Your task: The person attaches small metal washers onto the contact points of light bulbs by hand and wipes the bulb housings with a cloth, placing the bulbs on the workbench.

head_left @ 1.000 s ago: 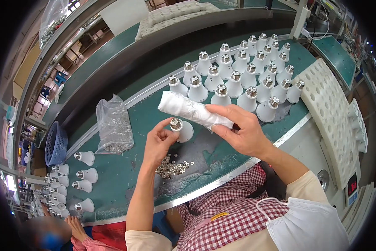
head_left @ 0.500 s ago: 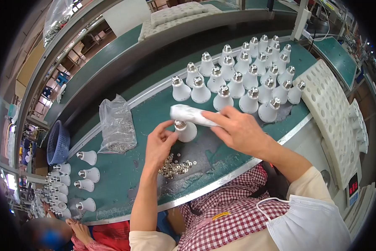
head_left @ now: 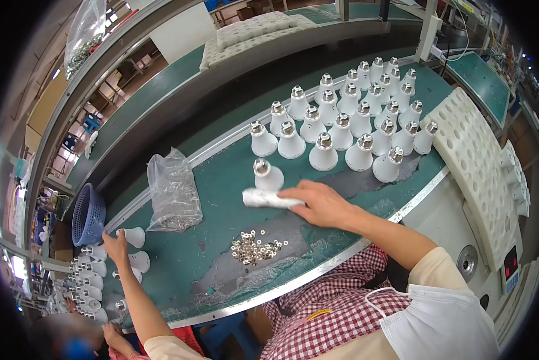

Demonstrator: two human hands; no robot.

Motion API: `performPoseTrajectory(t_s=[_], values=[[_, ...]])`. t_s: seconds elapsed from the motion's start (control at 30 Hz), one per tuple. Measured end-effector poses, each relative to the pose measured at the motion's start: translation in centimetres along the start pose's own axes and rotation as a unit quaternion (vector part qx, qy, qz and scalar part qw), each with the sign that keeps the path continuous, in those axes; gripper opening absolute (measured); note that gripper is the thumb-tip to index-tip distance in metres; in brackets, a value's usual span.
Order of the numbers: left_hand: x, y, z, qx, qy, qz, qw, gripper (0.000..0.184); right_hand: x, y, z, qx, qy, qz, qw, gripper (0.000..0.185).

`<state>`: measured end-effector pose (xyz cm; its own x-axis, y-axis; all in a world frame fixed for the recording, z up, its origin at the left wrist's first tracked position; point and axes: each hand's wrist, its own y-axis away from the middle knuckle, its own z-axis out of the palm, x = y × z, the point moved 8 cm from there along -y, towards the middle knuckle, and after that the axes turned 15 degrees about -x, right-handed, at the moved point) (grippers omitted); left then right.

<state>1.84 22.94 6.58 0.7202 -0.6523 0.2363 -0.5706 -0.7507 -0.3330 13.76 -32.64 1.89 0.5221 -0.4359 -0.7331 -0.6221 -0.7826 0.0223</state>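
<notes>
My left hand [head_left: 114, 247] reaches to the left side of the bench, its fingers closed at the metal cap of a light bulb [head_left: 136, 237] lying on its side. More bulbs lie just below it, partly hidden by my forearm. In my right hand [head_left: 320, 204] is a white wrapped tool [head_left: 259, 198], roughly cylindrical, its kind hidden by the wrapping. Directly behind the tool stands a single bulb [head_left: 269, 178], metal cap up. A pile of small metal contact pieces [head_left: 254, 248] lies on the bench nearer my body.
Rows of upright bulbs [head_left: 323, 153] occupy the back right. A clear plastic bag [head_left: 174, 192] of small parts and a blue basket [head_left: 88, 213] stand left. A white foam tray [head_left: 470, 162] with holes is on the right. Another person's hand [head_left: 118, 339] shows at lower left.
My left hand has left the standing bulb and moved left to a lying one. My right hand has lowered the wrapped tool in front of the standing bulb.
</notes>
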Motion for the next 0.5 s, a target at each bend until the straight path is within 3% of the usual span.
performPoseTrajectory(t_s=[0.1, 0.17, 0.33, 0.43, 0.5], values=[[0.6, -0.4, 0.6, -0.072, 0.035, -0.001, 0.997, 0.061, 1.3, -4.0, -1.1, 0.043, 0.061, 0.016, 0.997, 0.034], [-0.1, -1.1, 2.7, -0.187, 0.044, -0.023, 0.981, 0.053, 1.9, -6.6, -1.4, 0.071, 0.091, -0.002, 0.993, 0.034], [-0.7, -1.5, 3.9, -0.196, 0.082, -0.027, 0.977, 0.043, 1.9, -8.5, -1.7, 0.112, 0.128, 0.020, 0.985, 0.031], [0.4, -1.4, 3.9, -0.195, 0.039, 0.025, 0.980, 0.037, 1.2, -5.7, -1.8, 0.093, 0.112, -0.007, 0.989, 0.033], [2.4, -0.2, 1.7, -0.110, 0.021, 0.108, 0.988, 0.035, 1.2, -2.1, -2.3, 0.094, 0.101, -0.007, 0.990, 0.030]])
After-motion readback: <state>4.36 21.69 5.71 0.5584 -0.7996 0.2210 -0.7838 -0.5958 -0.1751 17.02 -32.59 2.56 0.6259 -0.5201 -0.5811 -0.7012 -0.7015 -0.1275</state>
